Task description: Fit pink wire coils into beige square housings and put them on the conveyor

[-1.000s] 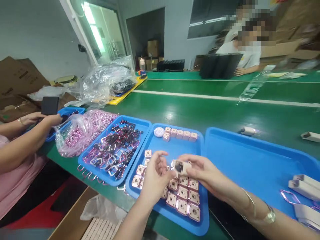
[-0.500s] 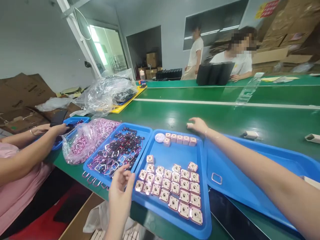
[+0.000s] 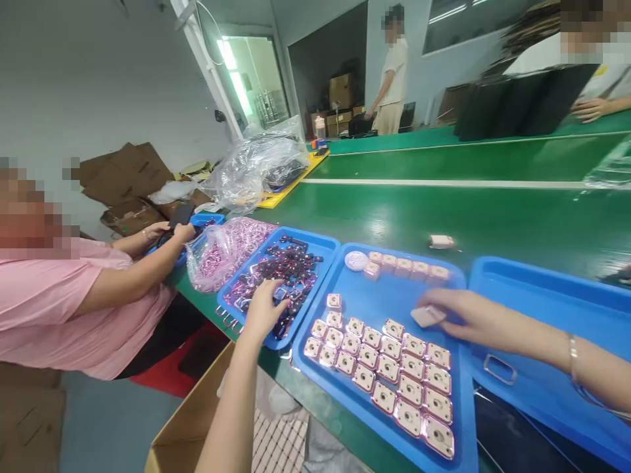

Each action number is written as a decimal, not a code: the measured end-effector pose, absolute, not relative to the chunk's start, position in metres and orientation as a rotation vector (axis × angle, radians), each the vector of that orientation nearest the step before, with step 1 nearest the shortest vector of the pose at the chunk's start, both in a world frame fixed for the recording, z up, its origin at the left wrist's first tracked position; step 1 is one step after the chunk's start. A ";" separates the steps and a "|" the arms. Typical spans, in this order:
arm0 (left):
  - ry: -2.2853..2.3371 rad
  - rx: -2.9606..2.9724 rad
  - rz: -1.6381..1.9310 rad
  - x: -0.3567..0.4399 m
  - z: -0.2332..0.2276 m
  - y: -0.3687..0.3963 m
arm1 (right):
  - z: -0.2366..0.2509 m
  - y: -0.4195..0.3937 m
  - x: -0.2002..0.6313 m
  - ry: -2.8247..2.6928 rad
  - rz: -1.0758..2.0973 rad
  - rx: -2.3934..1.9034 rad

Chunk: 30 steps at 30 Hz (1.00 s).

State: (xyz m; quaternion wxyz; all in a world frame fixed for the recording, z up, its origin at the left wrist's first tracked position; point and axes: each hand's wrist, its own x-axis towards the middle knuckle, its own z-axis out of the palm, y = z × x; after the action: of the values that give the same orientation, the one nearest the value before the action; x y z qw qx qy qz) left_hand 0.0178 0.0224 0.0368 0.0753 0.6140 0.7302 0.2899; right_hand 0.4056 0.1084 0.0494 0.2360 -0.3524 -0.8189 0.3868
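**Head view: both hands picking parts from the trays**

Head view shows the left hand [image 3: 263, 309] down in the tray of dark and pink metal clips [image 3: 276, 279] near the tabletop's front edge, fingers curled onto the clips; whether it has one pinched, I cannot tell. The right hand [image 3: 461, 315] pinches a small pinkish square part [image 3: 428, 316] over the middle blue tray [image 3: 365, 305], above the rows of square parts [image 3: 389, 368]. By my reading it's the pick-up step; next calls for bringing clip and part together. Green tabletop [image 3: 444, 210], cardboard boxes, co-workers around.
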 end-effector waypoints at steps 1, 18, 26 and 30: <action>2.177 1.879 0.808 0.022 0.035 0.030 | 0.048 0.108 0.406 -2.228 1.042 -1.010; 2.161 1.860 0.662 0.041 0.028 0.066 | 0.078 0.050 0.376 -1.412 1.688 -1.005; 2.182 1.594 1.650 0.054 0.059 0.058 | 0.080 0.042 0.367 -1.354 1.640 -0.967; 1.947 1.483 2.003 0.095 0.092 0.041 | 0.079 0.038 0.365 -1.352 1.590 -0.959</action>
State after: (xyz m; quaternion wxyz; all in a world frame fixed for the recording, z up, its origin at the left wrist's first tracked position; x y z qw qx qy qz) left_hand 0.0952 0.0411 0.0925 -0.0105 0.4688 0.6157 0.6332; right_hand 0.3648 0.0380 0.0793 0.4100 -0.3807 -0.5368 0.6316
